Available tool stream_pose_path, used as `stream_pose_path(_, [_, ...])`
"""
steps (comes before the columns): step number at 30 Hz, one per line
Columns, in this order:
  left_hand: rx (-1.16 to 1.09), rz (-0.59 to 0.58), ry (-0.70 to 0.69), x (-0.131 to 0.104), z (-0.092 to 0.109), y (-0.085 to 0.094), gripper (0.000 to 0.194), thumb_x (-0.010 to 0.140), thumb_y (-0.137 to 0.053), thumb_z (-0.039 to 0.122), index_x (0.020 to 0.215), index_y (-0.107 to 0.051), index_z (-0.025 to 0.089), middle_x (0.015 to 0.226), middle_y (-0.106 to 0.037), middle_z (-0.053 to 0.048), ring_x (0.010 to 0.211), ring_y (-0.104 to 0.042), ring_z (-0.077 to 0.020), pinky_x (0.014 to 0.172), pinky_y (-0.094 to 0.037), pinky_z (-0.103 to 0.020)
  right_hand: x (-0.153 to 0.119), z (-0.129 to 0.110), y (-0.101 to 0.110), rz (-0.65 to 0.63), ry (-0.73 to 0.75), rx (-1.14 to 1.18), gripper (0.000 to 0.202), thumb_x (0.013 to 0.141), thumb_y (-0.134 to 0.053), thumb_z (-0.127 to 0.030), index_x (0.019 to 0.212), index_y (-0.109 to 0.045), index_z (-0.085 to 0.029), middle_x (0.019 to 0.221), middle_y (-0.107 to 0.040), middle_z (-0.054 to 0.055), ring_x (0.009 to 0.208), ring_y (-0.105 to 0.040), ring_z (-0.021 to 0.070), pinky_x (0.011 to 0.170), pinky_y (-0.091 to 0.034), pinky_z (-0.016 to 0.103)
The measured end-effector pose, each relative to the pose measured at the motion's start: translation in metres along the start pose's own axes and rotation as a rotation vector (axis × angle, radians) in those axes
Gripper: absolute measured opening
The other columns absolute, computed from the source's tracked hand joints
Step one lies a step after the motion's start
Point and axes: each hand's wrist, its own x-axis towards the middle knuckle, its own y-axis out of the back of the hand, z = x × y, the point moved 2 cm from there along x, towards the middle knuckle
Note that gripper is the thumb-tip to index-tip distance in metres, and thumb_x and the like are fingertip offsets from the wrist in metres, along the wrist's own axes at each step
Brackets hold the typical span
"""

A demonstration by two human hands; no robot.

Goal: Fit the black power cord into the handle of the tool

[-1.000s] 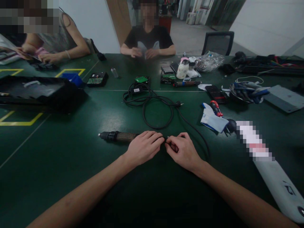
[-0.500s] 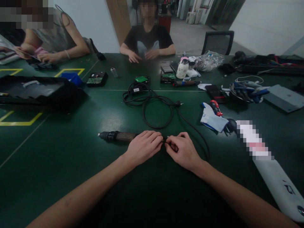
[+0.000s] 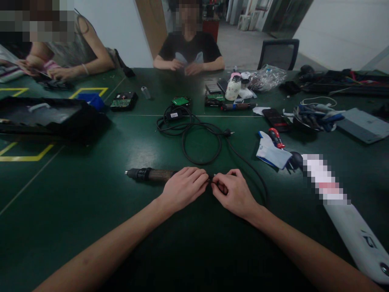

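Note:
An electric screwdriver (image 3: pixel 159 175) with a brown body and black nose lies on the green table, its tip pointing left. My left hand (image 3: pixel 186 184) is closed over its rear part, palm down. At that end, my right hand (image 3: pixel 232 191) pinches the black end of a power cord; the fingers hide most of the joint, so whether it is fully seated cannot be seen. The cord (image 3: pixel 202 163) runs from near my right hand up the table into loose coils, with a black adapter (image 3: pixel 174 115) and a plug (image 3: pixel 227 133) among them.
A white glove (image 3: pixel 272 152), a red-handled screwdriver (image 3: pixel 276 138) and a long white device (image 3: pixel 349 227) lie to the right. On the left stands a black tray (image 3: pixel 36 117). Hard drives (image 3: pixel 124 101), a second electric screwdriver (image 3: pixel 240 106) and a bottle (image 3: pixel 233 88) sit farther back. Two people sit opposite.
My hands and the electric screwdriver stay practically still. Across the table, the person in black has drawn their hands closer together.

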Motion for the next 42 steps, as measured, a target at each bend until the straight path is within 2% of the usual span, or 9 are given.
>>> stream_pose_path(8, [0.015, -0.019, -0.022, -0.0006, -0.0002, -0.0001, 0.023, 0.099, -0.053, 0.026, 0.121, -0.058, 0.019, 0.121, -0.065, -0.006, 0.11, -0.062, -0.0221, 0.097, -0.05, -0.039, 0.0003, -0.0001, 0.0001, -0.006, 0.0, 0.009, 0.011, 0.097, -0.056, -0.027, 0.088, -0.059, -0.021, 0.068, -0.057, -0.004, 0.063, -0.048, 0.0139, 0.085, -0.033, 0.035])
stream_pose_path(14, [-0.008, 0.001, 0.003, 0.0002, -0.001, 0.0011, 0.02, 0.102, -0.049, 0.03, 0.114, -0.059, 0.018, 0.116, -0.066, -0.006, 0.106, -0.063, -0.0207, 0.094, -0.05, -0.038, 0.0, 0.0003, -0.0008, -0.003, -0.005, 0.01, 0.01, 0.097, -0.057, -0.026, 0.088, -0.058, -0.021, 0.067, -0.055, -0.005, 0.062, -0.047, 0.0136, 0.086, -0.033, 0.035])
stream_pose_path(19, [0.03, -0.03, -0.018, -0.0006, -0.0001, 0.001, 0.022, 0.1, -0.053, 0.026, 0.12, -0.057, 0.019, 0.12, -0.065, -0.006, 0.108, -0.061, -0.0223, 0.093, -0.049, -0.038, -0.0008, 0.0009, -0.0011, -0.003, -0.007, 0.008, 0.01, 0.098, -0.056, -0.027, 0.089, -0.058, -0.022, 0.068, -0.056, -0.004, 0.062, -0.048, 0.0136, 0.086, -0.033, 0.036])
stream_pose_path(27, [0.076, -0.024, 0.045, 0.0028, -0.0013, -0.0019, 0.017, 0.102, -0.051, 0.033, 0.106, -0.06, 0.02, 0.103, -0.067, -0.003, 0.091, -0.062, -0.0205, 0.08, -0.047, -0.037, -0.0005, 0.0019, -0.0031, 0.013, -0.016, 0.009, 0.01, 0.098, -0.056, -0.025, 0.09, -0.059, -0.021, 0.067, -0.057, -0.004, 0.061, -0.049, 0.0137, 0.086, -0.034, 0.036])
stream_pose_path(33, [0.062, -0.016, 0.033, 0.0031, -0.0005, -0.0013, 0.02, 0.103, -0.048, 0.034, 0.114, -0.059, 0.021, 0.109, -0.068, -0.004, 0.097, -0.063, -0.0209, 0.084, -0.047, -0.037, 0.0001, 0.0017, -0.0023, 0.002, -0.01, 0.0, 0.011, 0.098, -0.056, -0.026, 0.088, -0.059, -0.021, 0.068, -0.057, -0.004, 0.062, -0.049, 0.0137, 0.085, -0.034, 0.036])
stream_pose_path(42, [0.001, 0.001, 0.003, 0.0006, 0.0021, 0.0008, 0.028, 0.096, -0.056, 0.028, 0.122, -0.059, 0.02, 0.122, -0.066, -0.006, 0.11, -0.062, -0.0227, 0.095, -0.049, -0.04, -0.0002, 0.0012, -0.002, 0.001, -0.01, -0.004, 0.013, 0.1, -0.055, -0.026, 0.089, -0.06, -0.021, 0.068, -0.058, -0.004, 0.061, -0.049, 0.0138, 0.085, -0.034, 0.036])
